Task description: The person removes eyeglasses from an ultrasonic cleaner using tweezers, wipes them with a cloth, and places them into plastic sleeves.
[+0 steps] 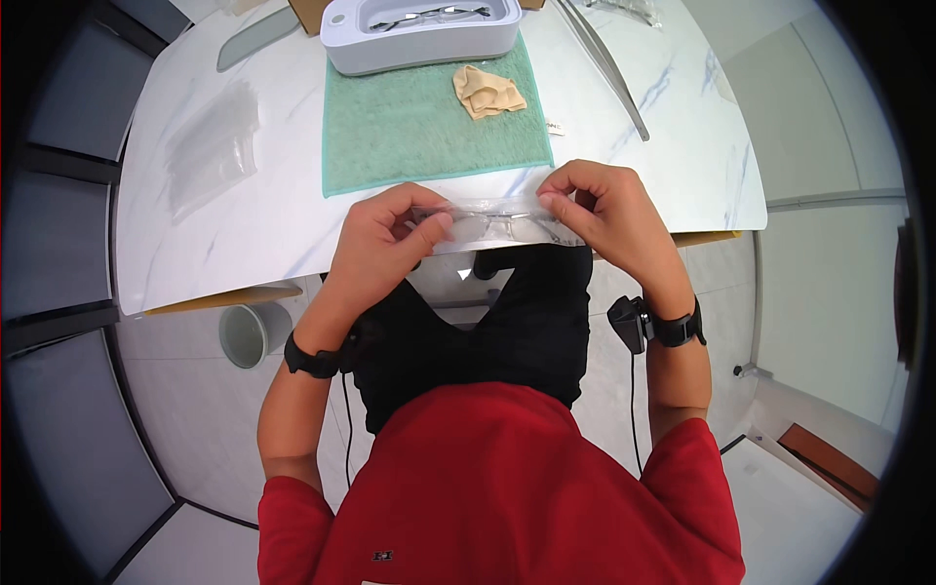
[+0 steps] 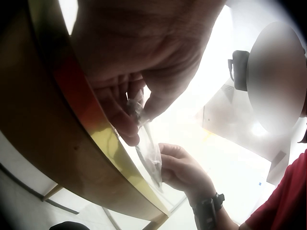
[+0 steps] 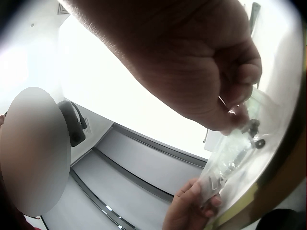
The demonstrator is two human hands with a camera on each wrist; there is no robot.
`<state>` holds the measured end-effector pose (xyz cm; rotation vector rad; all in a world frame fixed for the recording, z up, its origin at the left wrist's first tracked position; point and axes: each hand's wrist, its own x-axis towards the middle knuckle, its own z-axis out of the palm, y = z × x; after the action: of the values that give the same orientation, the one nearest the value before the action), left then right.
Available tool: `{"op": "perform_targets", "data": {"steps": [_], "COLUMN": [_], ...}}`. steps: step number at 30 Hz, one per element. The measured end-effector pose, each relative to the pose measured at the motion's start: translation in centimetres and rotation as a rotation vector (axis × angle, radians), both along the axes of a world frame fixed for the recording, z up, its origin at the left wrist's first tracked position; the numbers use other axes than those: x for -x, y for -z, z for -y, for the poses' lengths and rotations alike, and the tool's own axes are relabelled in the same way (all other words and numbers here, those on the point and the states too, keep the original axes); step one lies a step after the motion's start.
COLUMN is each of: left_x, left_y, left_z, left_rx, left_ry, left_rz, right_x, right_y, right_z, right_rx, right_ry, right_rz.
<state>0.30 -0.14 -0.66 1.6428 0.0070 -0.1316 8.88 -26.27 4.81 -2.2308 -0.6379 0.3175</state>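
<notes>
A clear plastic bag (image 1: 522, 207) with a pair of thin-framed eyeglasses (image 1: 507, 220) inside is stretched between both hands at the table's front edge. The left hand (image 1: 383, 232) pinches its left end between thumb and fingers. At the other end, the right hand (image 1: 612, 207) pinches the upper corner. In the right wrist view, a dark part of the glasses (image 3: 259, 143) shows through the plastic below the right fingertips. The left wrist view shows the bag (image 2: 152, 155) running from the left fingertips to the right hand, seen nearly edge-on.
Beyond the hands lies a green towel (image 1: 409, 146) bearing a crumpled beige cloth (image 1: 487, 93). A lavender cleaner tub (image 1: 419, 51) with other glasses stands behind. Clear bags (image 1: 214, 146) lie left, long metal tweezers (image 1: 612, 73) right. A bin (image 1: 246, 336) stands on the floor.
</notes>
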Motion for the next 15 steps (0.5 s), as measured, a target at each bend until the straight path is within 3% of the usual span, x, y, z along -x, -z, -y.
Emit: {"op": "perform_targets", "data": {"steps": [7, 15], "left_x": [0.15, 0.41], "left_y": [0.14, -0.21], "left_z": [-0.37, -0.05], "left_rx": [0.037, 0.045], "left_ry": [0.021, 0.011], "left_rz": [-0.003, 0.010], "right_x": [-0.06, 0.07], "right_y": [-0.28, -0.41], "right_z": [0.57, 0.64], "right_rx": [-0.084, -0.094], "right_ry": [-0.011, -0.011], "right_rz": [-0.197, -0.211]}}
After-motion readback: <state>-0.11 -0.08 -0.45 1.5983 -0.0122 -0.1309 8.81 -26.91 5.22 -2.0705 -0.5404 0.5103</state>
